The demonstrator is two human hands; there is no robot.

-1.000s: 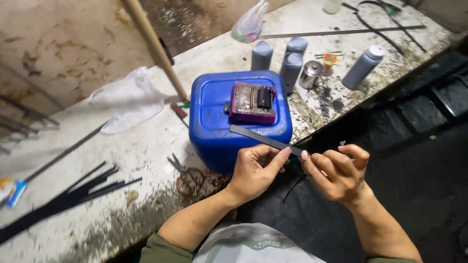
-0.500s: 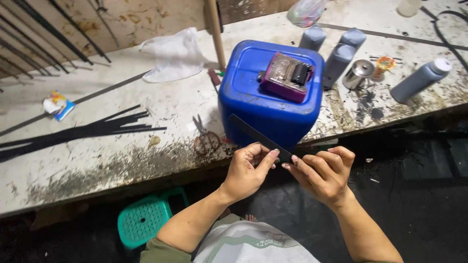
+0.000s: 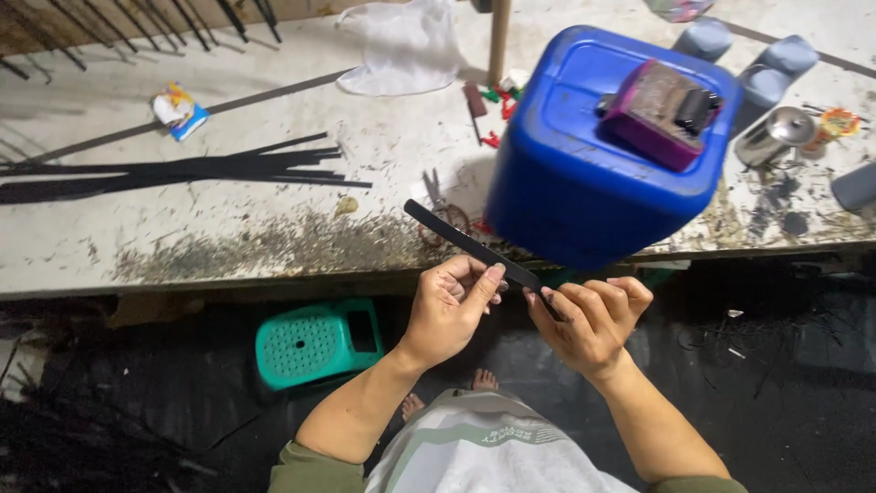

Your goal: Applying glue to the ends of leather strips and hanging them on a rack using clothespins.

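Note:
My left hand (image 3: 449,310) and my right hand (image 3: 589,321) both pinch the near end of a flat black strip (image 3: 461,239). The strip slants up and left from my fingers, over the front edge of the stained workbench (image 3: 274,246). My two thumbs almost meet on it. Just behind my hands stands a blue plastic jerrycan (image 3: 593,173) with a purple box (image 3: 659,114) on its top. Red-handled scissors (image 3: 438,205) lie on the bench beside the strip's far end.
A bundle of long black strips (image 3: 182,169) lies on the bench at left. A white plastic bag (image 3: 401,46), a wooden pole (image 3: 499,36), grey bottles (image 3: 776,64) and a metal cup (image 3: 774,135) stand behind. A green stool (image 3: 315,340) sits on the dark floor below.
The view has swung down and left, so the jerrycan has slid to the upper right and the stool shows fully. Both hands keep their grip on the strip.

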